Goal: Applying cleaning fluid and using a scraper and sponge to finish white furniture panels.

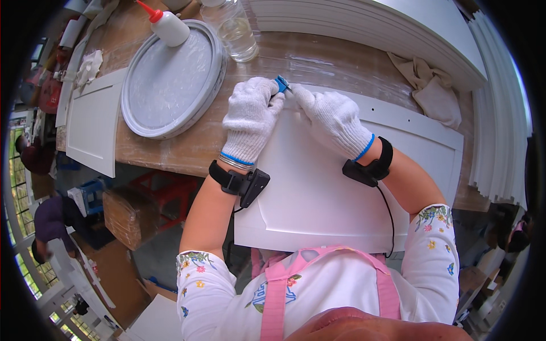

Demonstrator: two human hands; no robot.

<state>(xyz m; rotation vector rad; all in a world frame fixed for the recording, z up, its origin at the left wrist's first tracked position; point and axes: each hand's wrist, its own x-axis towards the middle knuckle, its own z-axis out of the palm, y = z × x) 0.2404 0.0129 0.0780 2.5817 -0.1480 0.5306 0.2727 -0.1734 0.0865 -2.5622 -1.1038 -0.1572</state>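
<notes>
Both hands wear white knitted gloves with blue-edged cuffs and meet above the far left corner of a white panel [341, 187]. The left hand [250, 116] has its fingers curled around a small blue tool [281, 84], which pokes out between thumb and forefinger near that corner. The right hand [335, 116] comes in from the other side, fingers bent and their tips just beside the blue tool; whether they grasp part of it, I cannot tell. The panel lies flat on the film-covered brown tabletop [182, 152], its near side reaching out toward the person's pink-strapped apron [276, 301], and two small dark holes show toward its far right side. To the left of the hands is a round grey lid [168, 91], carrying a white squeeze bottle [172, 29] with a red nozzle; just beside it stands a clear bottle [239, 41] partly filled with liquid. A crumpled beige cloth [438, 99] lies beyond the panel on the right, next to stacked white boards [364, 17].
</notes>
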